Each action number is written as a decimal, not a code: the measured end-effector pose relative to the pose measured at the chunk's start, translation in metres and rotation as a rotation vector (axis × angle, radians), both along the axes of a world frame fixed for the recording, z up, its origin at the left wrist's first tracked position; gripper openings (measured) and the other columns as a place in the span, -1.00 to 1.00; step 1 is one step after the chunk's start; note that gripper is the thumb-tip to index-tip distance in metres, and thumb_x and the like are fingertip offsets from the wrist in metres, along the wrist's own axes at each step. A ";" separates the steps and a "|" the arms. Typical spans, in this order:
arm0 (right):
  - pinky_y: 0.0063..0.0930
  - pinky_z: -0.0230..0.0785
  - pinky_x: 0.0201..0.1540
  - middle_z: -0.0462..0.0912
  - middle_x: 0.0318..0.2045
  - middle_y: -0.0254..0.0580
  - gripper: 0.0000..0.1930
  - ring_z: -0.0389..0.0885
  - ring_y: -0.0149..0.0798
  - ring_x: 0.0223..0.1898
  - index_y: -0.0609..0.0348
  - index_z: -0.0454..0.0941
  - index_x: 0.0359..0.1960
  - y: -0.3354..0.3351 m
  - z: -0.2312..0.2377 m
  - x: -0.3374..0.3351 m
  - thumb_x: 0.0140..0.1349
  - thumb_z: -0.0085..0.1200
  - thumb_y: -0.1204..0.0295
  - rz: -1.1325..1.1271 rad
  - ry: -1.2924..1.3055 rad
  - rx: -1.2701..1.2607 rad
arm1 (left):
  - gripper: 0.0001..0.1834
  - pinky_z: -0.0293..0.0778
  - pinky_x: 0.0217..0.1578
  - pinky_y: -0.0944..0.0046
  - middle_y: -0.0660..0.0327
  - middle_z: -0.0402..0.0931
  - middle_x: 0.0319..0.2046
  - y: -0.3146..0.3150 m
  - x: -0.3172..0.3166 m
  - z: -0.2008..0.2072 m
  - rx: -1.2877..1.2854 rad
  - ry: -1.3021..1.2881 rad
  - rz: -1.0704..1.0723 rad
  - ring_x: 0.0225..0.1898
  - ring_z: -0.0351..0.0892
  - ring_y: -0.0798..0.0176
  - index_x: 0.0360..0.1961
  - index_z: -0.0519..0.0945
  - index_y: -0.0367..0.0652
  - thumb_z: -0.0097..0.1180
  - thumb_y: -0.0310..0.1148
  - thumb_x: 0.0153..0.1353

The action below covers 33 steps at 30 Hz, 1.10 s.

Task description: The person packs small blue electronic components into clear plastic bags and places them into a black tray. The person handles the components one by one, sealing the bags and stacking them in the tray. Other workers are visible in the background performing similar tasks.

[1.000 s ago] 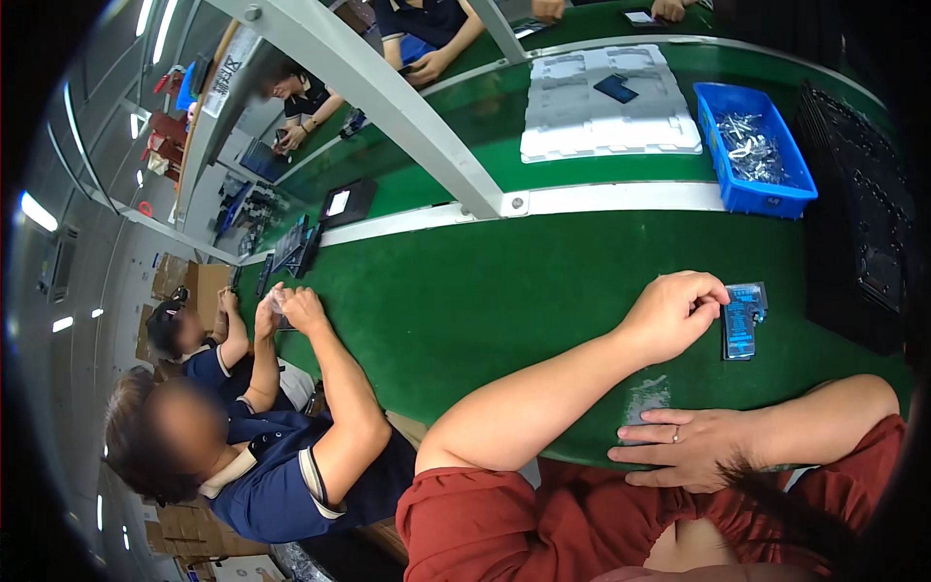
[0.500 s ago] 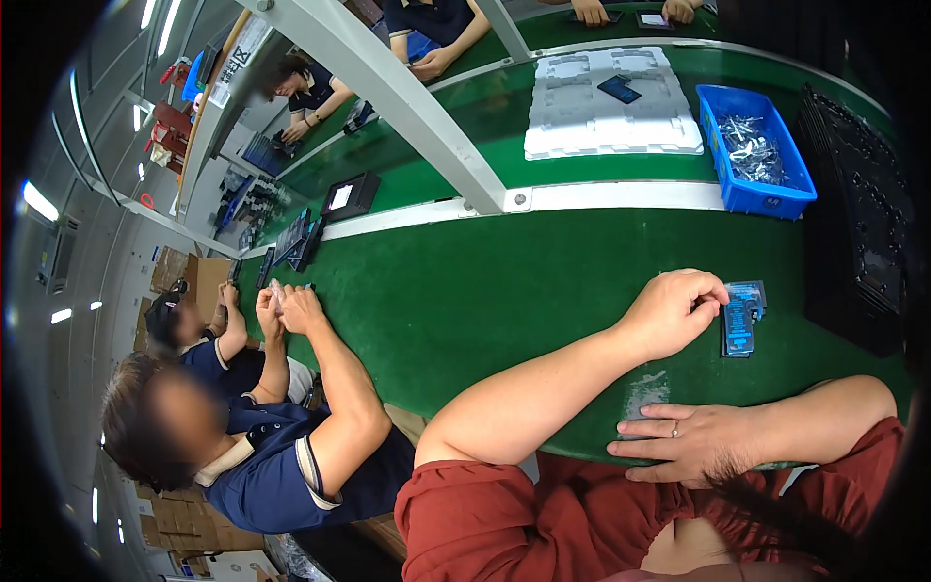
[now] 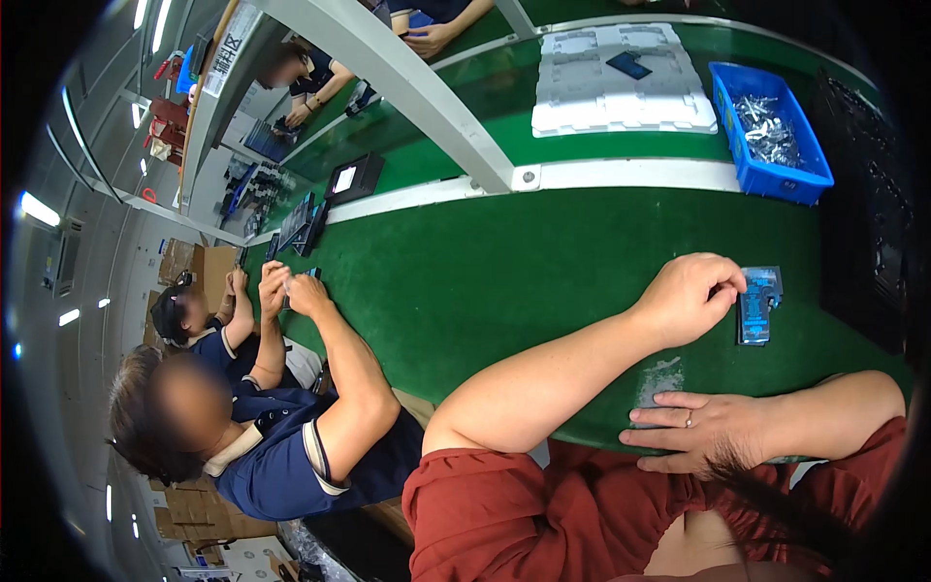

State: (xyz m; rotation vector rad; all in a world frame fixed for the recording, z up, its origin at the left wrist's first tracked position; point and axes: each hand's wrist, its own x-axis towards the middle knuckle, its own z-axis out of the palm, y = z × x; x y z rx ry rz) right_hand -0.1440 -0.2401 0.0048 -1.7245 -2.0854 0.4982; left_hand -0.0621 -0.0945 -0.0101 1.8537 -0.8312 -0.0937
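Note:
A flat blue-and-black L-shaped pack, like a phone battery, lies on the green tabletop at the right, with what looks like another beneath it. My left hand is closed, its fingers curled; the fingertips meet the pack's upper left edge. Nearer the table's front edge, my right hand rests flat with fingers spread, a ring on one of them. Its fingertips touch a pale greyish patch, a film or a worn spot; I cannot tell which.
A blue bin of small metal parts stands at the back right beside black stacked trays. Behind the white rail, a white foam tray bears a dark L-shaped piece. A co-worker sits at my left; a slanted post crosses the bench.
The view has shifted slightly, so the bench things sit a little higher and further right. My hands keep nearly the same pose. The co-worker's hands at left have moved a little.

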 end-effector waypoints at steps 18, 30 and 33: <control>-0.03 -0.18 0.45 0.10 0.37 0.07 -0.46 0.00 0.04 0.42 0.18 0.44 0.15 -0.001 0.002 -0.008 0.04 0.03 0.43 -0.062 0.007 0.022 | -0.86 0.54 -0.29 0.33 0.15 0.62 -0.33 0.000 -0.001 0.005 0.064 0.010 -0.006 -0.32 0.64 0.29 -0.23 0.63 -0.21 0.12 -0.50 0.17; -0.03 -0.11 0.43 0.18 0.33 0.09 -0.61 0.07 0.07 0.39 0.20 0.50 0.07 -0.001 -0.009 -0.012 0.21 -0.08 0.38 -0.094 0.002 0.157 | -0.87 0.54 -0.27 0.35 0.16 0.61 -0.33 0.001 -0.002 0.008 0.114 0.003 -0.020 -0.30 0.66 0.31 -0.25 0.63 -0.23 0.12 -0.52 0.18; -0.03 -0.10 0.43 0.18 0.33 0.08 -0.62 0.08 0.06 0.38 0.19 0.51 0.06 -0.001 -0.011 -0.011 0.23 -0.09 0.37 -0.100 0.004 0.172 | -0.87 0.54 -0.27 0.35 0.16 0.61 -0.34 0.001 -0.001 0.007 0.112 -0.003 -0.022 -0.30 0.66 0.31 -0.25 0.63 -0.23 0.12 -0.52 0.18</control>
